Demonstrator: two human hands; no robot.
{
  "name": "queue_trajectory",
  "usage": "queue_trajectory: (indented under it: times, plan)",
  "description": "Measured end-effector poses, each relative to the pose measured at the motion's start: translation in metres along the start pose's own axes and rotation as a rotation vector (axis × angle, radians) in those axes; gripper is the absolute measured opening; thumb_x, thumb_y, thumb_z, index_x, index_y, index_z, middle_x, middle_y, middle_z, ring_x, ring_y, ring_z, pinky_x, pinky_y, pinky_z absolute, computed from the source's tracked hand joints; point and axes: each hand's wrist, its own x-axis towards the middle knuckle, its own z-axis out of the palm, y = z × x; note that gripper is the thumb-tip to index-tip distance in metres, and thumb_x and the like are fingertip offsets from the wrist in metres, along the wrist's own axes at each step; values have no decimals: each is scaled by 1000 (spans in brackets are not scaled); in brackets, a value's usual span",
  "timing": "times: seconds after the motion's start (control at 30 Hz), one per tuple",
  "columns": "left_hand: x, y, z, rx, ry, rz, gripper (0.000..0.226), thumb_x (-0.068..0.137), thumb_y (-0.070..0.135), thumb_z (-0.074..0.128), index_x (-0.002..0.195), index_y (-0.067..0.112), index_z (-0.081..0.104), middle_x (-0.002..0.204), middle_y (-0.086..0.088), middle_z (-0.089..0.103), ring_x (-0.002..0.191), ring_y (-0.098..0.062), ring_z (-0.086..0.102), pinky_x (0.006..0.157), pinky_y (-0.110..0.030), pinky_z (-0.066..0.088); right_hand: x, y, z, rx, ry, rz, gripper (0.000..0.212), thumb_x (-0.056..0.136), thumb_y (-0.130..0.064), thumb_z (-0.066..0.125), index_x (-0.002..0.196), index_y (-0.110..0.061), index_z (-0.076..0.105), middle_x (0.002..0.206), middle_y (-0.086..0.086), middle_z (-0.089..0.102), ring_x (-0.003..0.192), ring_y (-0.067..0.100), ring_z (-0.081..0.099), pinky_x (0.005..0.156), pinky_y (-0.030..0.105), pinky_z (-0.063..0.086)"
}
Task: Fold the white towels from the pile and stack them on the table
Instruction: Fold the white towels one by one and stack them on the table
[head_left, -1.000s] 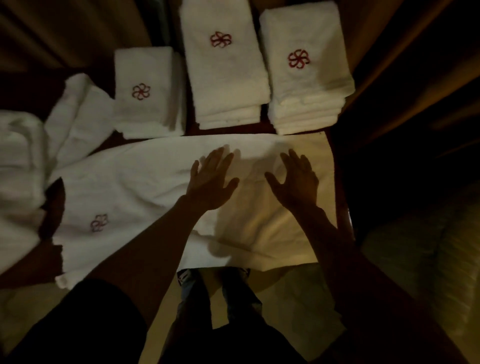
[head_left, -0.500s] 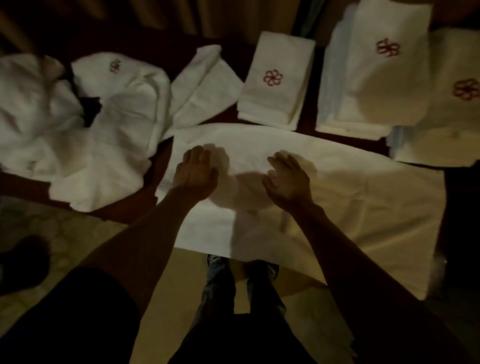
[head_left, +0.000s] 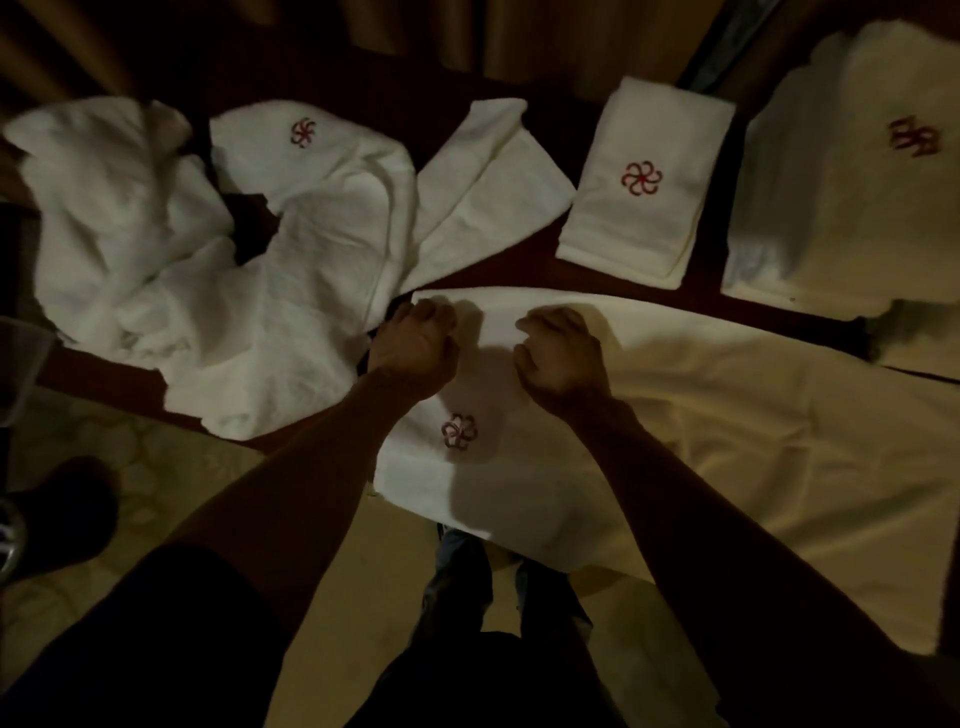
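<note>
Dim room, tan patterned floor, drapes behind. Head view looks down on a dark red bench (head_left: 519, 271) w/ white cloth over most of it. Towel (head_left: 727, 426) being worked lies spread flat along the near side, front part hanging off the bench edge, red logo (head_left: 460, 430) near its left end. L grip (head_left: 415, 343) sits at the far-left corner, fingers curled onto the cloth. R grip (head_left: 561, 353) is just beside it on the far hem, fingers curled too. Both look to pinch the terry, tho the light is poor. Pile (head_left: 208, 270) of unfolded ones heaps at left, just beside that corner. Loose towel (head_left: 483, 192) lies behind, then small stack (head_left: 644, 208) and, far right, big stack (head_left: 831, 208), blurred.

Handling, my read: soft, light, limp, no stiffness, so it sags & drags. Not slippery, not fragile. Best taken at corners/hem, both ends at once, edge kept taut. No basket or bin shows; stacks sit straight on the bench.
</note>
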Motion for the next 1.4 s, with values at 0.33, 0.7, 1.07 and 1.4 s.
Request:
queue_trajectory:
  times: [0.33,0.7,1.07,1.4]
  plan:
    - [28,-17,-8,-20,11,160,59,90,29,45,147,13,40,151,-9,40,136,-31,40,97,-48,45,38,-9,24,-17,105,-33,51,86,-28,44,127,-4,64,135,17,60,131,36,50,112,46,36]
    - [45,-18,-3,104,-15,50,75,93,46,45,158,22,16,167,-2,3,150,-27,11,115,-49,25,57,-19,21,-87,-12,103,93,81,-77,54,154,-22,32,165,3,20,153,29,11,112,68,21]
    - [37,-16,-7,12,-16,50,80,94,70,35,157,25,15,166,-5,14,151,-28,16,119,-49,18,35,-27,16,-32,39,141,89,87,-70,55,155,-18,30,164,7,23,153,32,12,116,62,27]
    - [-23,-7,-3,73,-5,97,73,93,66,39,147,17,30,149,-13,41,131,-35,42,105,-56,38,-36,-14,12,-20,52,253,87,85,-68,51,156,-24,26,164,2,24,151,29,20,116,56,31]
